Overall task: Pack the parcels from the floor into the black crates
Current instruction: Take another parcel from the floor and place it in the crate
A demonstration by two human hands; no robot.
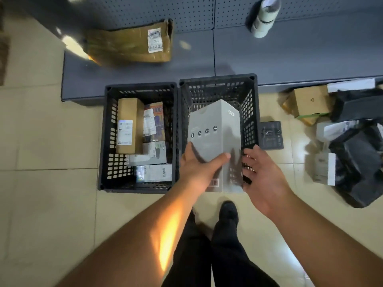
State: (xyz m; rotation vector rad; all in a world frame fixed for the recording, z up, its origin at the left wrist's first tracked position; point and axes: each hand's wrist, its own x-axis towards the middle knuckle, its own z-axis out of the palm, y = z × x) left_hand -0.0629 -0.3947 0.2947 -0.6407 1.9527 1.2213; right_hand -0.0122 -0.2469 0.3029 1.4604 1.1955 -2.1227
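Observation:
Two black crates stand side by side on the floor. The left crate [103, 141] holds several parcels, among them a tall brown box [129, 125]. Over the right crate [251, 112] my left hand [199, 164] grips the near end of a long grey box [215, 129], thumb across its top face. My right hand [263, 175] hovers just right of the box with its fingers spread, touching nothing that I can see. More parcels lie in a heap on the floor at the right: a small brown box [308, 100], black bags [356, 160] and white packets.
A small dark box [271, 135] lies right of the right crate. Behind the crates runs a low grey shelf [290, 56] bearing a flattened brown carton [132, 44] and a white roll [265, 17]. My dark-trousered legs and shoe [228, 212] stand just before the crates.

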